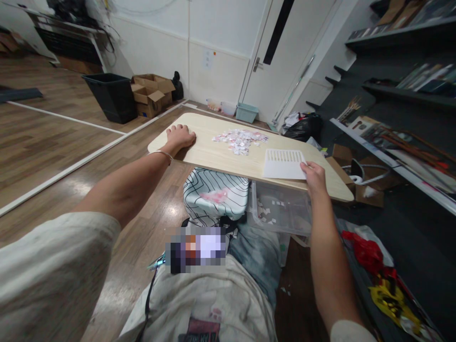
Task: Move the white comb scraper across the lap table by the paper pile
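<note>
My left hand (181, 136) rests on the left part of a pale wood-look tabletop (206, 159), fingers apart and nothing in them. My right hand (314, 175) grips the right edge of a white flat sheet (284, 169) with a row of narrow slots along its far side. That sheet lies near the table's front edge, or just above it; I cannot tell which. Between the hands, a loose heap of small white and pinkish paper pieces (241, 141) spreads over the tabletop, beyond the slotted sheet and to its left.
Under the table's front edge are a clear plastic bin (281, 206) with paper scraps and a white-and-black patterned bag (215, 192). A black trash bin (112, 97) and cardboard boxes (151, 95) stand at the back left. Dark shelves (399, 90) line the right side.
</note>
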Action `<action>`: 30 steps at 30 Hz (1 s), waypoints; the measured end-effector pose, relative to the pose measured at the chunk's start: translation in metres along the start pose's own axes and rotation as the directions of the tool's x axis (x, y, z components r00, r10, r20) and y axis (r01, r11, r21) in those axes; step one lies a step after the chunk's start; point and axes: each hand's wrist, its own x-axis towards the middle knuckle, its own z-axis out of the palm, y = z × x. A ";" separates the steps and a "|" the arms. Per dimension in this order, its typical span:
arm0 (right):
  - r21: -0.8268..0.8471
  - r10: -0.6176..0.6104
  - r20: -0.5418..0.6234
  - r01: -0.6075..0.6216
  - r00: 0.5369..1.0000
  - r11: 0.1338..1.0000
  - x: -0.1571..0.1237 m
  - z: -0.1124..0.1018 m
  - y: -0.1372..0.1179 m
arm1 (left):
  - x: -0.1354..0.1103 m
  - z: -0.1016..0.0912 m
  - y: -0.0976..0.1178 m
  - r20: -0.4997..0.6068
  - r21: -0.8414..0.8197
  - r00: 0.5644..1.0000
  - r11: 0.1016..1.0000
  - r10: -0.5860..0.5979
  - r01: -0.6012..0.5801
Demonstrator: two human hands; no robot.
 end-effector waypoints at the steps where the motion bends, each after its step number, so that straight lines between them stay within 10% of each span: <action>1: 0.008 -0.010 -0.006 0.010 1.000 1.000 0.003 -0.001 0.003 | 0.000 0.001 0.000 -0.004 -0.004 1.000 1.000 -0.001 0.001; 9: -0.004 -0.102 -0.208 0.103 0.973 0.995 0.015 -0.003 0.024 | 0.003 0.004 -0.001 -0.027 -0.027 1.000 1.000 -0.006 0.005; 21: -0.043 -0.182 0.117 0.189 0.976 0.981 0.023 0.009 0.017 | 0.005 0.007 -0.002 -0.019 -0.011 1.000 1.000 -0.006 0.006; 30: 0.072 -0.359 0.145 0.352 0.922 0.933 0.050 0.075 0.009 | 0.000 0.004 0.001 -0.012 -0.002 1.000 1.000 -0.007 0.007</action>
